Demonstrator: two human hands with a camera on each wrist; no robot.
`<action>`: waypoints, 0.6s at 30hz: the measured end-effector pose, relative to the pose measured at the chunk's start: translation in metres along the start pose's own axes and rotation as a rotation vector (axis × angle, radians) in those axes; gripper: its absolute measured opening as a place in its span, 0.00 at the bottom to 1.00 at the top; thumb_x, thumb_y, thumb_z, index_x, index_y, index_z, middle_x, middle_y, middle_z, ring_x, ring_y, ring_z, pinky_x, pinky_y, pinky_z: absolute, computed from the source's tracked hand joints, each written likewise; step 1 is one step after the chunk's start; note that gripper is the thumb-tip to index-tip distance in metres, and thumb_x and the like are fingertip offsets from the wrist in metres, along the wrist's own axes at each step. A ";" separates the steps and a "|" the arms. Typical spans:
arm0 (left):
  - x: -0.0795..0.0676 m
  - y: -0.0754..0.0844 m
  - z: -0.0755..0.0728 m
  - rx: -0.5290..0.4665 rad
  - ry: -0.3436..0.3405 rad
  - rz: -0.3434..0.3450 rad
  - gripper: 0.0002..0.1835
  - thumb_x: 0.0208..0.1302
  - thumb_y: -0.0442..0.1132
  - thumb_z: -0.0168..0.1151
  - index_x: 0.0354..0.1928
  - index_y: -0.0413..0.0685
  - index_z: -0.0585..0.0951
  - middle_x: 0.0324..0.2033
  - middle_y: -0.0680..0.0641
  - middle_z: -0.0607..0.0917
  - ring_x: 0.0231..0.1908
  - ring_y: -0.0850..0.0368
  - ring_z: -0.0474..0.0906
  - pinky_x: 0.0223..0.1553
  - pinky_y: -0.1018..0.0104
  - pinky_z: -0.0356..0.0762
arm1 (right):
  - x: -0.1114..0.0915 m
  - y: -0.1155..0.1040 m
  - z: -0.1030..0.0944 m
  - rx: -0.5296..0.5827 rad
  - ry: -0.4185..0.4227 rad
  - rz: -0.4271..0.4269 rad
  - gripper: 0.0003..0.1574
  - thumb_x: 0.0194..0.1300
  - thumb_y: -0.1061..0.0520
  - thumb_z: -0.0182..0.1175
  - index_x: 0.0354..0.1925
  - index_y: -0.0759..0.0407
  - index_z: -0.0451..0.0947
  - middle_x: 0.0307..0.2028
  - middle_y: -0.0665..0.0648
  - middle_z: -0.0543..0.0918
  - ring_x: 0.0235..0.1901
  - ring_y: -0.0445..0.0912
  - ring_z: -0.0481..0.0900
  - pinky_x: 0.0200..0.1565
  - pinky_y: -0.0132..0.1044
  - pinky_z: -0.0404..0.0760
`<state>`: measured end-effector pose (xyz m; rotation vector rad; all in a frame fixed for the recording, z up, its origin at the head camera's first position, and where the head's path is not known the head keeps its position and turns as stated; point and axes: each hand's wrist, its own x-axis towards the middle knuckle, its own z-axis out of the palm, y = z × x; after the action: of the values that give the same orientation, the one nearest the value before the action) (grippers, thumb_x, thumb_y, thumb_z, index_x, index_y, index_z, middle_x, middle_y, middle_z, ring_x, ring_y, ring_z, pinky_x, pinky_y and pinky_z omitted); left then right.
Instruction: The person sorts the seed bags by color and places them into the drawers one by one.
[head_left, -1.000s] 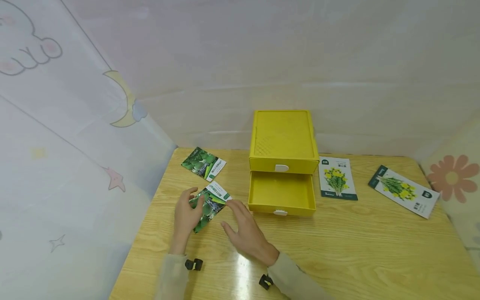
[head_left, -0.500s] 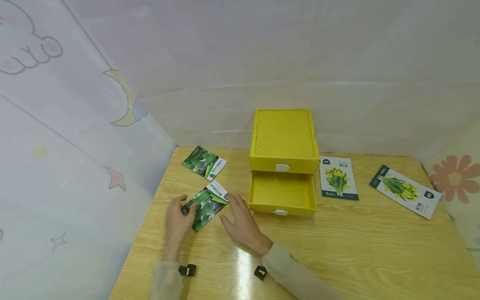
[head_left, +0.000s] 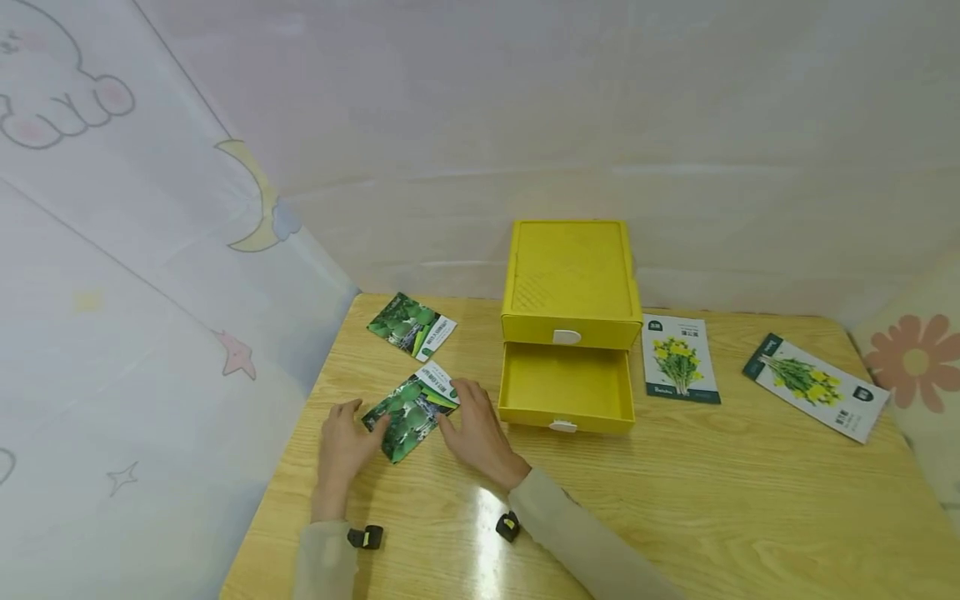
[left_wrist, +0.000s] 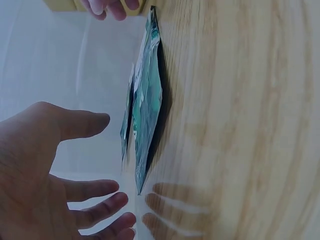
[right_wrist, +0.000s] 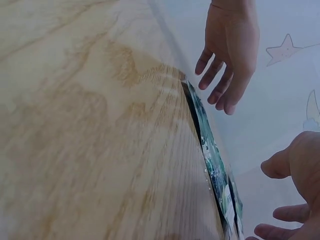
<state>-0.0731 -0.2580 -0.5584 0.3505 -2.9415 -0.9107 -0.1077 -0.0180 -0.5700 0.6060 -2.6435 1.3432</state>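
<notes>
Green-and-white, flat, glossy rectangular packet [head_left: 408,415] lies on the light wood-grain counter [head_left: 690,492], between the left grip [head_left: 347,442] and the right grip [head_left: 478,433]. Over the last second the left grip has drawn back leftward; wide now, it stands apart from the packet, which seemingly rests unheld by it. The right grip, also wide, has fingers at the packet's right corner; touch is unclear. Beyond the right grip, a yellow plastic two-drawer box [head_left: 572,271] has its lower drawer [head_left: 564,385] pulled out, showing only yellow floor; the closed upper drawer [head_left: 525,331] hides any contents.

Room over near packet [head_left: 408,417] — open drawer [head_left: 566,385] crowds right grip [head_left: 480,432].
</notes>
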 end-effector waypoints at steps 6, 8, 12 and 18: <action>-0.001 -0.003 -0.003 0.062 -0.052 -0.030 0.44 0.62 0.64 0.59 0.67 0.35 0.67 0.61 0.31 0.65 0.59 0.30 0.60 0.54 0.35 0.66 | 0.011 0.005 0.006 -0.017 -0.040 0.075 0.38 0.65 0.51 0.64 0.67 0.64 0.64 0.63 0.60 0.68 0.62 0.53 0.65 0.63 0.48 0.68; -0.002 -0.004 -0.004 0.082 -0.058 -0.045 0.44 0.62 0.64 0.60 0.67 0.36 0.67 0.61 0.31 0.65 0.59 0.31 0.59 0.54 0.36 0.66 | 0.014 0.006 0.010 -0.024 -0.055 0.095 0.39 0.65 0.50 0.63 0.68 0.64 0.63 0.63 0.60 0.67 0.63 0.53 0.65 0.63 0.48 0.67; -0.003 -0.003 -0.005 0.096 -0.056 -0.053 0.43 0.60 0.63 0.63 0.66 0.37 0.69 0.61 0.32 0.65 0.59 0.32 0.59 0.54 0.37 0.66 | 0.018 0.006 0.015 -0.042 -0.081 0.123 0.39 0.65 0.51 0.63 0.68 0.63 0.62 0.63 0.61 0.67 0.62 0.54 0.64 0.63 0.48 0.66; -0.003 0.000 -0.004 0.105 -0.044 -0.029 0.40 0.57 0.57 0.69 0.63 0.35 0.71 0.58 0.31 0.66 0.57 0.32 0.60 0.54 0.39 0.66 | 0.021 0.005 0.019 -0.097 -0.083 0.142 0.39 0.64 0.52 0.65 0.68 0.63 0.63 0.61 0.62 0.70 0.59 0.54 0.65 0.61 0.48 0.67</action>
<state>-0.0695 -0.2593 -0.5545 0.3836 -3.0394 -0.7792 -0.1271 -0.0362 -0.5793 0.4804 -2.8477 1.2405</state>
